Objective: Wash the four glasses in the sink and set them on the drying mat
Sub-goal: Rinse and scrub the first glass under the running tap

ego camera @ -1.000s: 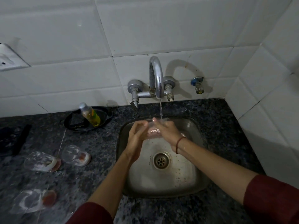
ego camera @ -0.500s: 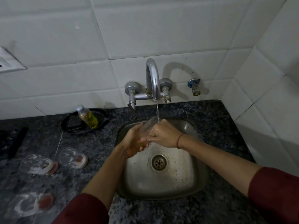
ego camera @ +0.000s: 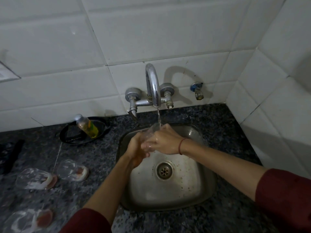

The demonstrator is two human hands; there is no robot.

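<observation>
A clear glass (ego camera: 153,128) is tilted under the running tap (ego camera: 153,84), above the steel sink (ego camera: 198,187). My left hand (ego camera: 137,151) grips its lower part from the left. My right hand (ego camera: 164,142) wraps over it from the right, and most of the glass is hidden by my fingers. Three more clear glasses lie on their sides on the dark counter at the left: one (ego camera: 71,169) nearest the sink, one (ego camera: 34,179) further left, one (ego camera: 25,219) at the front left.
A soap bottle (ego camera: 86,126) leans in a black dish (ego camera: 101,132) behind the glasses. A small valve (ego camera: 197,91) sticks out of the tiled wall right of the tap. A dark object (ego camera: 11,155) lies at the far left. White tiled walls close the back and right.
The glass has turned from lying between my flat palms to tilted under the stream, with both hands closed around it. The view has shifted slightly down and right.
</observation>
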